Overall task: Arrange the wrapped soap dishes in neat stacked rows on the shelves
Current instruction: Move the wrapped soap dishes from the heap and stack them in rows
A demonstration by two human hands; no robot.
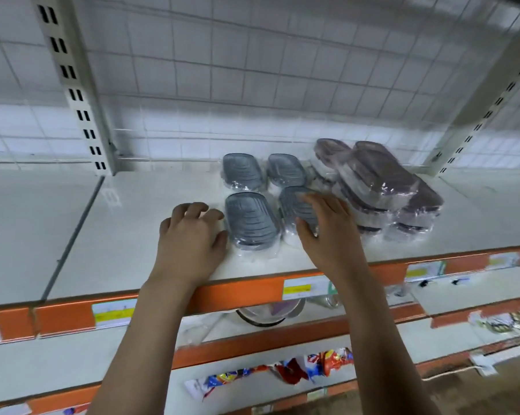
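White shelf (151, 223) with an orange edge strip (246, 290), tiled wall (252, 70) behind. My left hand (190, 235) rests loosely curled, holding nothing, just left of a grey wrapped soap dish (251, 220). My right hand (327, 229) grips the next grey dish (294, 202); right of it, brown wrapped dishes (381, 181) are piled.

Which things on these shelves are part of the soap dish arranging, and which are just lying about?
Part of the job:
- four grey wrapped soap dishes, laid in two rows
- heap of purple wrapped soap dishes
- top shelf
- left hand, beside the front left dish
- right hand, gripping the front right dish

Just lying about:
- snack packets
- round lidded dish
- price labels
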